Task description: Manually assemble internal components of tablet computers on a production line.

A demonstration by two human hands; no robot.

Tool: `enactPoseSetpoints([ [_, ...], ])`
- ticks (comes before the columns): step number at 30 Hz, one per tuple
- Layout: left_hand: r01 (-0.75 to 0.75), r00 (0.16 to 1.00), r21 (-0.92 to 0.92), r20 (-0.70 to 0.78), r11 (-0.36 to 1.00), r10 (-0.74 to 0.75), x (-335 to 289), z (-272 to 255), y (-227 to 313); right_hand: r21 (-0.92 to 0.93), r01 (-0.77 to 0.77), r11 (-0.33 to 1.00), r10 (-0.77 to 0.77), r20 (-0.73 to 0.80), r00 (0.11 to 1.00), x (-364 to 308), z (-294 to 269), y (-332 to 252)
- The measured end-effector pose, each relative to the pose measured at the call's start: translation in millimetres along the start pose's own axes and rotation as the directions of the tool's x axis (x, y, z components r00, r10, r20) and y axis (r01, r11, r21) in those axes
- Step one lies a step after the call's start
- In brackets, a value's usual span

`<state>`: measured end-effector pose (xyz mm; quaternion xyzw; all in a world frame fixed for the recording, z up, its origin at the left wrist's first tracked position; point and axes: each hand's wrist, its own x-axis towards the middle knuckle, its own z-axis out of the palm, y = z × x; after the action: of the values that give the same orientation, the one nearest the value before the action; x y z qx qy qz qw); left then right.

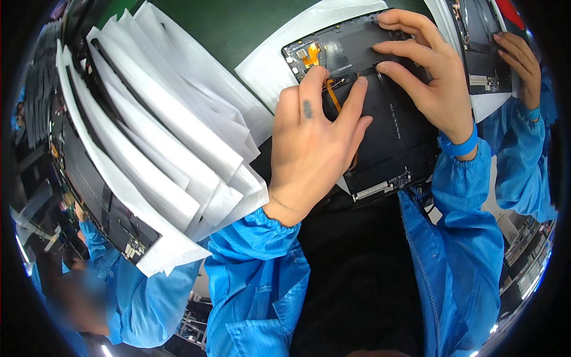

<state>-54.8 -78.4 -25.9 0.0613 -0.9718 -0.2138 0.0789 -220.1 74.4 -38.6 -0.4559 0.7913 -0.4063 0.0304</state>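
An opened black tablet housing (410, 146) lies in front of me, its inside facing up. Near its upper left sits an orange flex cable (311, 55), and a second orange strip (333, 95) runs down beside my fingers. My left hand (312, 134) rests over the tablet's left side, fingers apart, index fingertip touching near the middle seam. My right hand (437, 74) spreads over the upper right part, thumb and fingertips on the dark inner surface. Neither hand visibly grips a loose part. A blue band circles my right wrist.
White foam sheets (172, 119) with dark tablet housings (89, 160) between them stand in a row at left. White sheeting (262, 65) lies under the tablet on a green mat (208, 27). At right a co-worker's hand (520, 56) touches another housing (476, 35). Another person sits lower left.
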Motion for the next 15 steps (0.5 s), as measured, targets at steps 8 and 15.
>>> enactPoseSetpoints([
  [8, -0.079, 0.977, -0.079, -0.202, 0.994, 0.062, -11, -1, 4, -0.067, 0.037, 0.997, -0.036, 0.004, 0.999, -3, 1, -6],
  [15, 0.393, 0.878, -0.903, 0.425, -0.174, -0.220, -36, -6, 43, -0.166, 0.217, 0.962, -0.229, -0.059, 0.972, -45, -19, -70],
])
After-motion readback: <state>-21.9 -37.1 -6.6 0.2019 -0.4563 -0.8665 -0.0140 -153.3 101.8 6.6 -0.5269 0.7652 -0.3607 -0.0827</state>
